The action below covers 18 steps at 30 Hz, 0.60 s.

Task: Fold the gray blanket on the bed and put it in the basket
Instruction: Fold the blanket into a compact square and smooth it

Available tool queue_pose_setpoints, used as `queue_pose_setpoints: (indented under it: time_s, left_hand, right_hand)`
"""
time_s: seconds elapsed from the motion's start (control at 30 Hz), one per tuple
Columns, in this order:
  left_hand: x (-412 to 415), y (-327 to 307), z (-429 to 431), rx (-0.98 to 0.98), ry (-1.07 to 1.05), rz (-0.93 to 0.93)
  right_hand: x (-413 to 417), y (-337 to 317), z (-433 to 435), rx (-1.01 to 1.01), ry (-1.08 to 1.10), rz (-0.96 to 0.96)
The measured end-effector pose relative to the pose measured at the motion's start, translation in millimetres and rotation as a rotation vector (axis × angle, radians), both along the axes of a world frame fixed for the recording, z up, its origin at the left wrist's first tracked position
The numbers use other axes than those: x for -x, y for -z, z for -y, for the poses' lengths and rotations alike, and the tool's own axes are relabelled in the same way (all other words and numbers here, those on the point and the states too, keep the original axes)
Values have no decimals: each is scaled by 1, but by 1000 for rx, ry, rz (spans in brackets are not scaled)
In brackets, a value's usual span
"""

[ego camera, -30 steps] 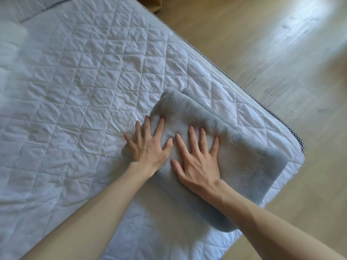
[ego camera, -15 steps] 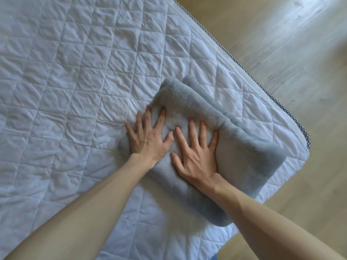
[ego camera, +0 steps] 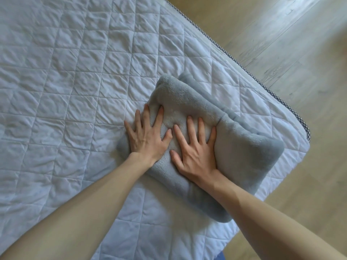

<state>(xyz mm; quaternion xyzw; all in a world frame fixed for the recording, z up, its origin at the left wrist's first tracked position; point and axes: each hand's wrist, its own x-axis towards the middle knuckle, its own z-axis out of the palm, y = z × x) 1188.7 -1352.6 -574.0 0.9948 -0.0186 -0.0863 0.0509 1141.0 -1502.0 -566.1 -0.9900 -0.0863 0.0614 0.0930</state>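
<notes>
Both hands hold nothing: the left hand (ego camera: 145, 136) and the right hand (ego camera: 195, 152) lie palm-down, side by side, fingers straight and spread, pressing on the top of the thick, plush gray fleece blanket (ego camera: 247, 152). It is already folded into a plump rectangular pad of several layers. The pad lies on the white quilted bed (ego camera: 75, 91), close to the bed's near corner, and one of its ends almost reaches the bed's lower edge there. Its long axis runs parallel to the bed's side edge, the one trimmed with dark patterned piping (ego camera: 244, 59). One short end points toward the corner and the other up the bed, where a lower layer peeks out past the top fold. The left hand sits at the long side farthest from the piped edge, and the right hand is nearer the middle. I judge the blanket soft, light and springy. It dents under the palms and would likely puff open or sag once the pressure is gone, though its fleece is not slippery. The safest hold looks like both hands slid under the two short ends, thumbs clamped on top so the layers stay stacked. The basket is not in view; only pale wooden floor (ego camera: 300, 62) shows beyond the bed.
</notes>
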Motion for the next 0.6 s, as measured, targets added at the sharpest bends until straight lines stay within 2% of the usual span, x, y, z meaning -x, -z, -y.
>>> queue_pose_setpoints:
  time_s: [0.27,0.4,0.6]
  left_hand:
    - [1,-37,7,1,124,124]
    - [3,-57,31,56,336,196]
    - [-6,-74,103,102,511,209]
  right_hand:
    - [4,-40,13,-60,5,12]
    - [7,-58,22,-140,39,25]
    - [16,-83,65,-191,229,225]
